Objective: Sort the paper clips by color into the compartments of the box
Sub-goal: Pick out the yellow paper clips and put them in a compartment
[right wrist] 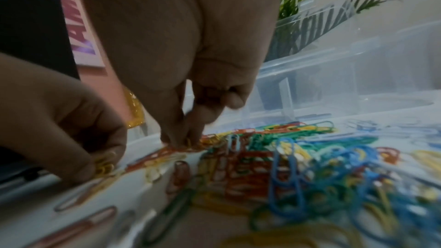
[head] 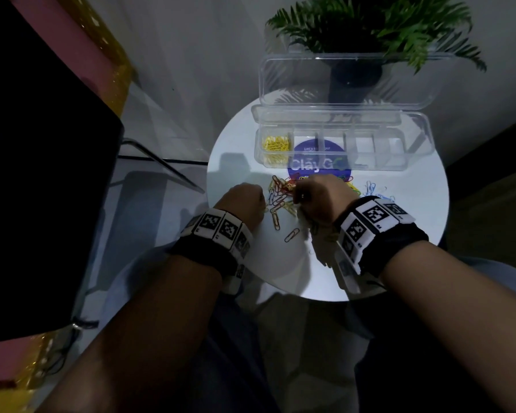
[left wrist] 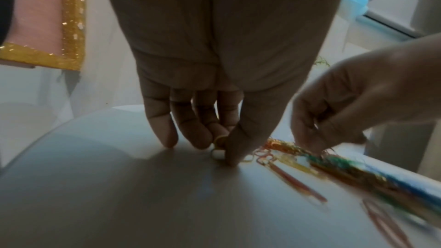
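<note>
Dim head view, bright glare on white table (head: 399, 204), wrist views motion-blurred, wide-angle edge distortion

Round white table (head: 405, 204) under clear compartment box (head: 399, 162), loose colored paper clips (head: 280, 198), potted plant (head: 355, 81).

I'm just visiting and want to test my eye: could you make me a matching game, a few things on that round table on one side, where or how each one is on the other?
Things:
1. left hand
2. right hand
3. clear box
4. potted plant

Places or states:
A. behind the box's raised lid
B. lid open, yellow clips in its leftmost compartment
C. fingertips down in the mixed clip pile
D. pinching yellow clips at the pile's left edge

Pairs: 1-D, 2-C, 3-B, 4-A
</note>
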Available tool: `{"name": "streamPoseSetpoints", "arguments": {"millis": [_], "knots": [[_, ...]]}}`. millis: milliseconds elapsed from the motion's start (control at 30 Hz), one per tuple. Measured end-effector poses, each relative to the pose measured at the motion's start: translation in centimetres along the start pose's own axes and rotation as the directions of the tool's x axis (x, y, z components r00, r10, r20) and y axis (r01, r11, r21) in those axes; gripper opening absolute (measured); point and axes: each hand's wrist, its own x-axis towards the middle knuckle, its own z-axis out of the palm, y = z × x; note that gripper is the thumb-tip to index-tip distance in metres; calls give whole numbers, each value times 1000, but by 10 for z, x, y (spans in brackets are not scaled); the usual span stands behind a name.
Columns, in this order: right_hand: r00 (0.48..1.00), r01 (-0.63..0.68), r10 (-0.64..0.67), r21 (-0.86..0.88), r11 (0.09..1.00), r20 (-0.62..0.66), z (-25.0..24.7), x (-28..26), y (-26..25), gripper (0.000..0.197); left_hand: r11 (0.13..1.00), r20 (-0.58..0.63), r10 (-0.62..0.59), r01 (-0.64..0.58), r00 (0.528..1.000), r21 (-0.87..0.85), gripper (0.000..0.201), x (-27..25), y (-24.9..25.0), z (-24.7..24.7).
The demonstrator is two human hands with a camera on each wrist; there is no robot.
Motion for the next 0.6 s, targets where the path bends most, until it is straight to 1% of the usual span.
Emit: {"name": "streamPoseSetpoints", "arguments": {"millis": [100, 200, 300, 433, 500, 600], "knots": [[997, -43, 43, 2, 999, 58, 1, -1, -5, 20, 997, -70, 6, -11, 997, -72, 20, 1, -4, -4], [994, -57, 63, -67, 996, 91, 3, 0, -9, 18, 980, -166, -1, -32, 986, -195, 14, 2, -8, -15], [993, -51, 60, -89, 995, 103, 4, 2, -9, 21, 953, -284, 11, -96, 959, -287, 10, 6, -7, -29], [994, -45, 54, -85, 995, 99, 9, 3, -10, 22, 912, -416, -3, -168, 910, -373, 12, 19, 5, -49], [994, -56, 61, -56, 997, 92, 10, 3, -10, 22, 908, -447, -17, -173, 894, -381, 11, 29, 12, -56], [995, -66, 64, 12, 998, 75, 10, 3, -5, 19, 905, -429, -25, -162, 903, -393, 13, 45, 22, -60]]}}
